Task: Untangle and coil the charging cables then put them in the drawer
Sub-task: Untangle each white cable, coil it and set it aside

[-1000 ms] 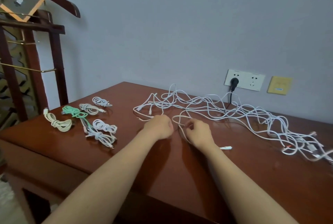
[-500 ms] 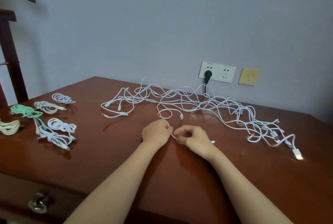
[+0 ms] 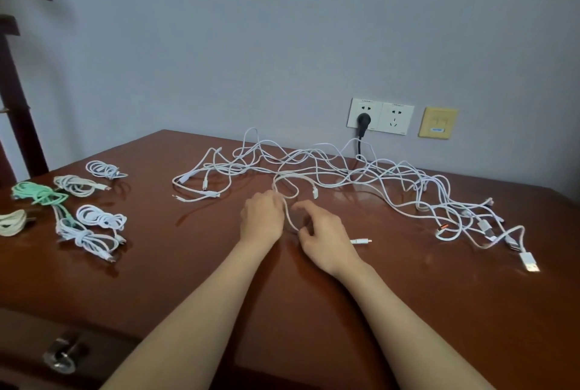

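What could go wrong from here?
1. The cable held by the left hand and right hand loops up against the tangle; pulling may drag strands or tighten knots.
2. Strands lie around the black cord; a tug could snag it.

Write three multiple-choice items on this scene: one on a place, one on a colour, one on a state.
1. The coiled cable bundles lie on the table:
A. at its left end
B. at its right end
C. at its middle

2. One coiled bundle is neither white nor cream. Its colour is:
A. red
B. black
C. mint green

3. The white cables below the wall socket are:
A. neatly coiled
B. a loose tangle
C. tied in one bundle

Answers:
1 A: every coil sits at the left end.
2 C: it is pale green among white ones.
3 B: the strands cross each other, spread along the table.
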`<state>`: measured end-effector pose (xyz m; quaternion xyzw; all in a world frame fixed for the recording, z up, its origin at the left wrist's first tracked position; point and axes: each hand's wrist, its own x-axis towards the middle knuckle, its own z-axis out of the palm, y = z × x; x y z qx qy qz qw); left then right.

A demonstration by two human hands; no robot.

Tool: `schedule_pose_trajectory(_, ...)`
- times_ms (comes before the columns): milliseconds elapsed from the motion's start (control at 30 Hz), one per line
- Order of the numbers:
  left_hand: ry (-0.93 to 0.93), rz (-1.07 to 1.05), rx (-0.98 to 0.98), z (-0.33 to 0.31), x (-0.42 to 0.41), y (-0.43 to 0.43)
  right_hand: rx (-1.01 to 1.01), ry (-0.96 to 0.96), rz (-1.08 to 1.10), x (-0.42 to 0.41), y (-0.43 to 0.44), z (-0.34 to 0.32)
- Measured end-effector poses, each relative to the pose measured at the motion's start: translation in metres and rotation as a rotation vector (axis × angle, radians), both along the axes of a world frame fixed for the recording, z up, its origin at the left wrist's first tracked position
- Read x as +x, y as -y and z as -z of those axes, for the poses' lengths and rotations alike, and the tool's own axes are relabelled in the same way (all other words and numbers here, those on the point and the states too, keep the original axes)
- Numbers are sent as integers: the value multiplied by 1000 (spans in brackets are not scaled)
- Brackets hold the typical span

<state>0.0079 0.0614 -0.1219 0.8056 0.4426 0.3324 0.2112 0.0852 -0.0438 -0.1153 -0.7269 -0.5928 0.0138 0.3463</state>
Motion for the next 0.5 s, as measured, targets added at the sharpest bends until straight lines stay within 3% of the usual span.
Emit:
schedule_pose_trajectory(167, -284, -289, 186, 3, -37, -27, -58, 42, 25, -4, -6, 0)
schedule_pose_trajectory(300, -329, -391, -17, 3, -48, -33, -92, 133, 31, -9, -12, 0)
schedule_pose_trajectory(400, -344, -332, 72, 3, -46, -30, -92, 150, 30, -12, -14, 0)
schedule_pose_trajectory(500, -377, -146, 104, 2, -43, -25, -56, 139, 20, -13, -13, -1)
